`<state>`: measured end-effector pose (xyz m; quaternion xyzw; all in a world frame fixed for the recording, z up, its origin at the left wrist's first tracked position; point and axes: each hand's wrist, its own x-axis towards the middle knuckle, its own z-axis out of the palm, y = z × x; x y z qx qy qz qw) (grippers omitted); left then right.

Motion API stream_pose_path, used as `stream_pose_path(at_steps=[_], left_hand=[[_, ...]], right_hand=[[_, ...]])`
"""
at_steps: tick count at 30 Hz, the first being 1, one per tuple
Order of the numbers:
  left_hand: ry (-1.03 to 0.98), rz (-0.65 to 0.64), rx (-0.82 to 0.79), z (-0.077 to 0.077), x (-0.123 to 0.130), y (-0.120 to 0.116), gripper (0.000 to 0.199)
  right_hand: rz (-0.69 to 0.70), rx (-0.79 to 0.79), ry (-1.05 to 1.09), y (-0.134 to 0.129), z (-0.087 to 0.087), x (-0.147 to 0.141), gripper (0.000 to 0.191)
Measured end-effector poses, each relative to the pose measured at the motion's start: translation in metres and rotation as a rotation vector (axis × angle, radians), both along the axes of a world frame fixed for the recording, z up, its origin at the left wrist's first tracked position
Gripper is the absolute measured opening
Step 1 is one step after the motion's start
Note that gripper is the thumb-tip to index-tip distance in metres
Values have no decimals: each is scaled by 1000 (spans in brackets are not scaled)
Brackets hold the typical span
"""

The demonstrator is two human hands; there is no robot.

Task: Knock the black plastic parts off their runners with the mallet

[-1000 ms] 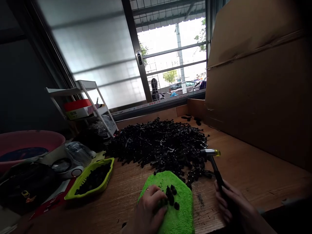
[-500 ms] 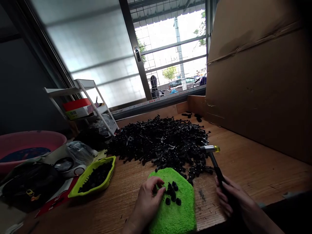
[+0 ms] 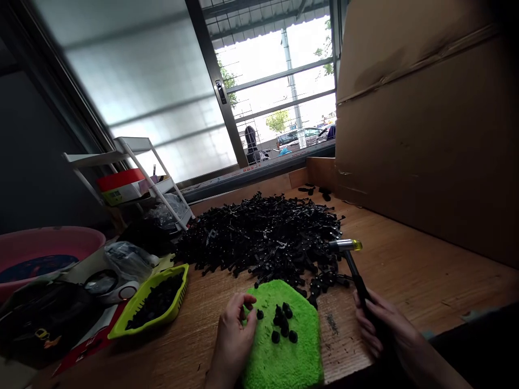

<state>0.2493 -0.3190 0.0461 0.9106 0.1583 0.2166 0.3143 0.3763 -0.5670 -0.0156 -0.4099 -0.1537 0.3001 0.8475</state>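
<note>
Brown wood spreads under everything at this table (image 3: 184, 351), and a window (image 3: 162, 113) glows beyond it. On the near side, the left hand (image 3: 238, 329) rests at the left edge of a green mat (image 3: 284, 364), its thumb and fingers apart. One black knob (image 3: 260, 314) stands on the mat just beside the thumb tip, to its right; I can't tell whether they touch. More black knobs (image 3: 284, 325) sit bunched farther right of that hand. Off to its left lies a yellow basket (image 3: 178, 310) of dark pieces, and beyond it a black heap (image 3: 259, 232). Well to its right, the right hand (image 3: 379, 321) is wrapped around a hammer (image 3: 355, 270), head raised ahead of the fist.
</note>
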Motion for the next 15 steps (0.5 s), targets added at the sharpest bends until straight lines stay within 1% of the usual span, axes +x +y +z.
stream_pose_path(at_steps=[2, 4, 6, 10, 15], left_hand=[[-24, -103, 59, 4, 0, -7, 13], [6, -207, 108, 8, 1, -13, 13], [44, -257, 132, 9, 2, -15, 12], [15, -270, 170, 5, 1, -10, 14], [-108, -266, 351, -9, -17, 8, 17]], right_hand=[[12, 8, 1, 0, -1, 0, 17], [18, 18, 0, 1, -2, 1, 17], [19, 28, -2, 1, -3, 2, 17], [26, 43, -14, 1, -5, 1, 16], [30, 40, -14, 0, -3, 1, 16]])
